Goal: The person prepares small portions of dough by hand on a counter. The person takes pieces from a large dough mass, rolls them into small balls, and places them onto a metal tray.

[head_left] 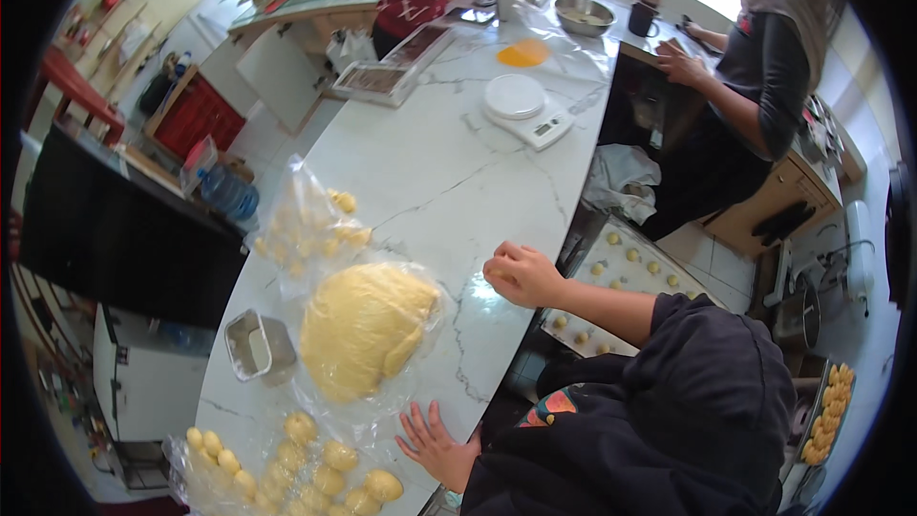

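My right hand (522, 274) is over the marble-patterned table (420, 162), its fingers curled into a loose fist. Whatever they may hold is hidden. Lower down, my left hand (441, 447) rests flat at the table's near edge with fingers spread, holding nothing. Between the hands and the table's left side lies a large mound of yellow dough (368, 330) on clear plastic. Closest to my left hand are round dough balls (382, 485), several of them under a plastic sheet. A plastic bag (301, 215) with small yellow pieces lies above the mound.
A rectangular tub (260, 346) with pale contents stands left of the dough. Farther up are a white kitchen scale (525, 110), an orange scraper (522, 53) and a metal bowl (585, 16). A tray of small dough balls (611, 277) sits below the table's right edge. Two people work at the far end.
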{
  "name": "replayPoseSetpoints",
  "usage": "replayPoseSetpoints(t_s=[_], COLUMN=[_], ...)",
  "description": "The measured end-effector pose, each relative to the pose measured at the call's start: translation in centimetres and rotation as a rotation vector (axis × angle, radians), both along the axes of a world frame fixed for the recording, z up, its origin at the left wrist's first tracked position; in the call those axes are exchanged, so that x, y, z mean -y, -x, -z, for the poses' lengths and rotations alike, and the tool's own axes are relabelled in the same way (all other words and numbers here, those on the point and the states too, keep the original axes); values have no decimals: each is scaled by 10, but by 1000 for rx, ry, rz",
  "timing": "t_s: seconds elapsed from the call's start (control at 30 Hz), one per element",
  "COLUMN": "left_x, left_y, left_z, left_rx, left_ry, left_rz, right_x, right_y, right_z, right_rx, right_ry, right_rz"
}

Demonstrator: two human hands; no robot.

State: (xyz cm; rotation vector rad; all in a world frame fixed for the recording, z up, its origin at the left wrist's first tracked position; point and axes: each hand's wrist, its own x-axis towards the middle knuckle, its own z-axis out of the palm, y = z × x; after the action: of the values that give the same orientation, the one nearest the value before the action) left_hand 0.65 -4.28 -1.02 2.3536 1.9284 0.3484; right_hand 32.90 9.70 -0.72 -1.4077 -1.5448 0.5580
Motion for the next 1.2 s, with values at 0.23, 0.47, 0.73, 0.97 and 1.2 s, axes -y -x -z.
replayPoseSetpoints(t_s=[0.23,0.47,0.73,0.97,1.2], left_x=[2,3,3,3,4], left_y=[-7,3,8,-8,10], left_z=[-3,0,7,2,5], left_rx=[-29,-56,-76,-63,-69], left_ry=[-34,-48,-62,-55,-80], left_rz=[36,21,28,62,11], right_x=[-82,-1,-62,-71,-30], right_y=[5,-28,23,-58,-1], right_z=[18,12,13,21,18], right_rx=[123,238,150,339,34], right_ry=[-19,81,242,0,106], right_rz=[153,-159,-70,-29,-265])
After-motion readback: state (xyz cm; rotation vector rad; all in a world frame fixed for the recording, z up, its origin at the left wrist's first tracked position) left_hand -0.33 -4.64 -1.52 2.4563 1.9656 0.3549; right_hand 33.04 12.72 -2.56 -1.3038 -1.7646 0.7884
